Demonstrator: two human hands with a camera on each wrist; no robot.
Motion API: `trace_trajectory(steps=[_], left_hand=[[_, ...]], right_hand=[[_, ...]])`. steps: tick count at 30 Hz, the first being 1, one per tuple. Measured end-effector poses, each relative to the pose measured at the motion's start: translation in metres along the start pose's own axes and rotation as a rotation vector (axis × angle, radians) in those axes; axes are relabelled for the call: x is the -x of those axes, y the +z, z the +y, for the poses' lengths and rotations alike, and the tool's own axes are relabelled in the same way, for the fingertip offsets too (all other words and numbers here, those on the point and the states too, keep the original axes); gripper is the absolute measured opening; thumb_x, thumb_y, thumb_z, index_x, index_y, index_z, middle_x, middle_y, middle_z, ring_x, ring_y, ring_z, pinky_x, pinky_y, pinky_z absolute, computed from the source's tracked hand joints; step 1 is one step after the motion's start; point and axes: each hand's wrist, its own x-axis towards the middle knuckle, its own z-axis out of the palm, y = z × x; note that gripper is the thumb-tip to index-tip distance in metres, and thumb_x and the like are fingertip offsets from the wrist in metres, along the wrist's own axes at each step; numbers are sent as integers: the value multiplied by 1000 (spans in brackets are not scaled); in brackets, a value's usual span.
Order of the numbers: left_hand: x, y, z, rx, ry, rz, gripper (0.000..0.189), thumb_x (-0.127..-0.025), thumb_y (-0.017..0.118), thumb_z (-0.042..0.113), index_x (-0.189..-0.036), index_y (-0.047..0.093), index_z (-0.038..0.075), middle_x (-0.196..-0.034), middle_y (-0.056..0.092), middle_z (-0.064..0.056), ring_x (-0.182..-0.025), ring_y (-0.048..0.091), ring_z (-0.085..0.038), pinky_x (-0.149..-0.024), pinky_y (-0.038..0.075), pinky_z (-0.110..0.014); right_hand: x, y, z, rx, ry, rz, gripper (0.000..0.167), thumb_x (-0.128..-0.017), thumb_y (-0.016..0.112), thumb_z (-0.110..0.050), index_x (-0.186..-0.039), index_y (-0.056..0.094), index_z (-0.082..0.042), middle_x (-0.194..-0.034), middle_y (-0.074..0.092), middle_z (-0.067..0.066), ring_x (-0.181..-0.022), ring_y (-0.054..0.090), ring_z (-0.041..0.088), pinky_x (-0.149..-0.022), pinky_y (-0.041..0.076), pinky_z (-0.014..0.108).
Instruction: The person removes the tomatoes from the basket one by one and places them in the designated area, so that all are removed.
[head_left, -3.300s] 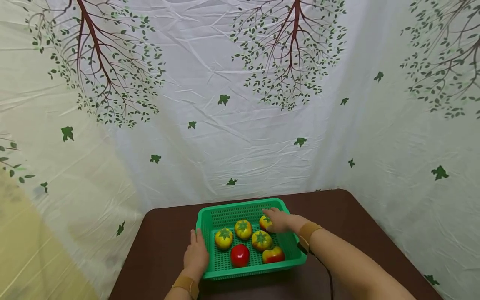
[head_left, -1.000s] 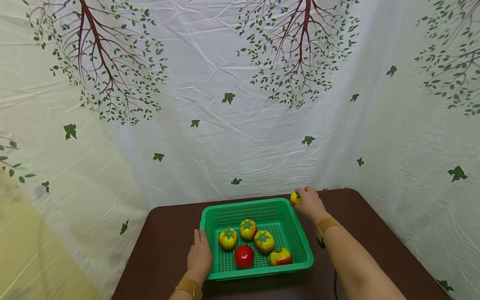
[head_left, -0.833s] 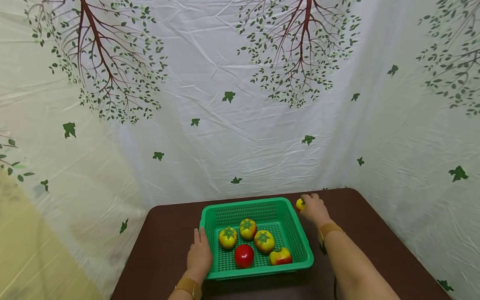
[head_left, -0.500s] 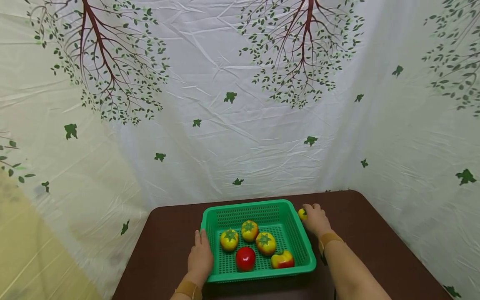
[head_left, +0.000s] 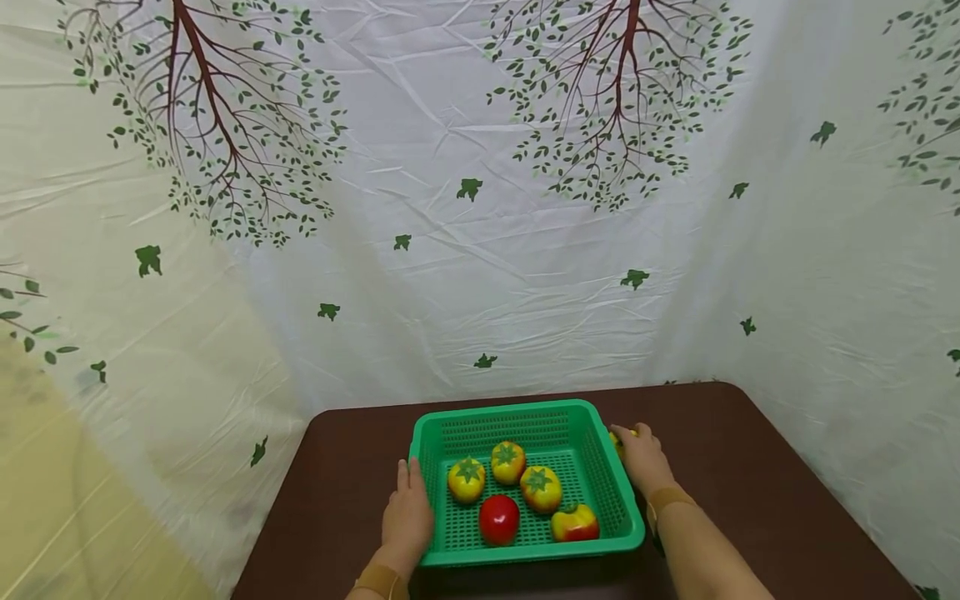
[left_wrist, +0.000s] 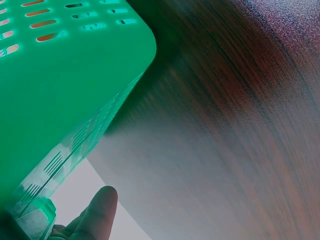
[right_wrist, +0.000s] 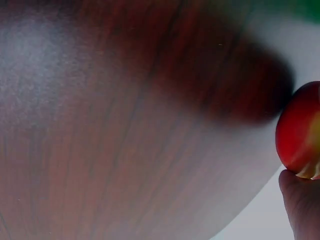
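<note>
Five fruits (head_left: 498, 521) lie in the green basket (head_left: 532, 552) in my head view. One sixth fruit (right_wrist: 298, 132) sits just outside its right wall, pinched by the fingers of the right hand (head_left: 647, 462); there I catch only some yellow, while my right wrist view shows its red side. I cannot tell whether it touches the desk (head_left: 765, 483). The left hand (head_left: 408, 518) rests straight fingers along the left wall; my left wrist view adds the basket's outer face.

Free tabletop (head_left: 765, 492) rightward of the right fingers (head_left: 644, 432), green basket wall (head_left: 621, 479) leftward.
</note>
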Motion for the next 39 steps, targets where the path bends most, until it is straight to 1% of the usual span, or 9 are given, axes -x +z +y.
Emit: trace_trajectory(steps=[1,6,9,14,17,24,30,35,39], left_hand=[[0,0,1,-2,1,2,56,-102,45,-1,-156,31,0,-162,27,-25,-110,61,-46,-90,53,-58],[0,1,2,-13,-1,7,56,-102,47,1,-156,32,1,-162,28,-24,-110,61,-45,-88,54,-57],[-1,1,1,-12,2,1,57,-102,47,1,-156,31,1,-162,28,-25,-109,61,-45,-88,54,-57],[-1,1,1,-14,16,9,58,-101,49,2,-155,31,0,-162,29,-26,-105,62,-44,-85,55,-56],[-1,2,0,-18,22,15,57,-101,49,2,-155,32,0,-161,30,-26,-103,62,-44,-84,55,-56],[-1,3,-1,-18,25,11,56,-101,48,2,-155,32,0,-161,29,-27,-104,62,-45,-84,55,-56],[3,3,-1,-10,41,23,56,-101,48,2,-154,33,-1,-160,31,-27,-102,63,-45,-83,55,-57],[3,3,-1,-5,56,22,56,-101,49,2,-154,33,-2,-160,30,-28,-102,63,-45,-84,55,-57],[2,3,-2,-11,61,26,57,-101,49,2,-155,32,-2,-160,29,-29,-103,62,-45,-84,55,-56]], right_hand=[[0,0,2,11,-7,-4,52,-110,26,-32,-156,31,-9,-158,18,32,-137,27,58,-106,33,73],[3,4,10,200,-134,-18,51,-109,29,-12,-159,22,-7,-160,8,37,-143,11,63,-107,28,78],[6,6,14,248,-171,-6,54,-108,34,-14,-159,19,-3,-160,5,39,-143,9,63,-107,28,77],[7,3,16,319,-208,32,63,-105,47,-27,-158,23,-3,-160,9,38,-143,15,63,-107,31,75],[8,0,15,334,-216,38,65,-104,50,-30,-157,26,-2,-159,13,39,-142,18,63,-107,32,74],[10,-5,8,308,-186,6,57,-107,39,-25,-157,26,0,-160,14,36,-144,16,61,-110,28,74],[14,-11,3,292,-173,-8,57,-107,40,-25,-156,26,1,-160,14,37,-144,15,62,-110,27,75],[14,-25,-5,264,-170,3,59,-107,41,-26,-156,25,2,-160,12,38,-144,12,62,-110,25,76],[7,-40,-20,251,-198,21,62,-108,39,-31,-157,22,3,-160,10,38,-145,11,61,-112,22,76]])
